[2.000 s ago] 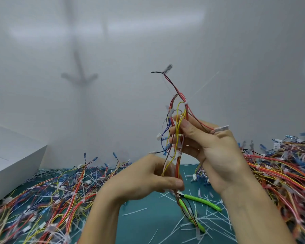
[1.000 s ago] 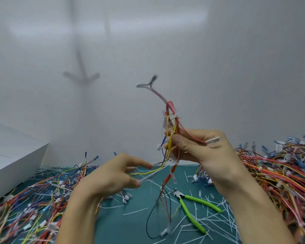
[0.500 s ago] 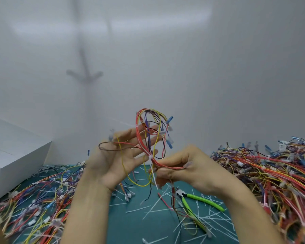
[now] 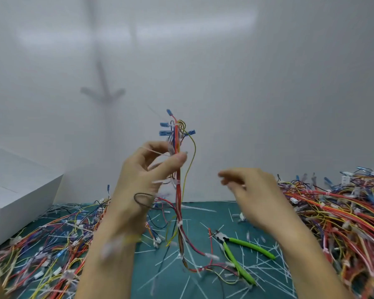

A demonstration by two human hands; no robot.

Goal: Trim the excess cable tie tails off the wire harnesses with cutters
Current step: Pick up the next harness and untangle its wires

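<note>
we held one wire harness (image 4: 177, 169) upright in our left hand (image 4: 143, 175), pinched partway up. it had red, yellow and blue wires, with blue terminals fanned at the top and the lower end trailing onto the bench (image 4: 222, 212). a thin white cable tie tail (image 4: 153, 151) stuck out sideways near the pinch. the cutters (image 4: 235, 252), green handles slightly spread, lay flat just right of the trailing wires, among white cut tails (image 4: 266, 275). a left heap (image 4: 41, 244) and a right heap (image 4: 343, 212) of other harnesses flanked them.

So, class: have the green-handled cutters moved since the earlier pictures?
No. The cutters lie on the green mat in the same spot as before, just left of the right-hand wire pile, with neither hand touching them.
</note>
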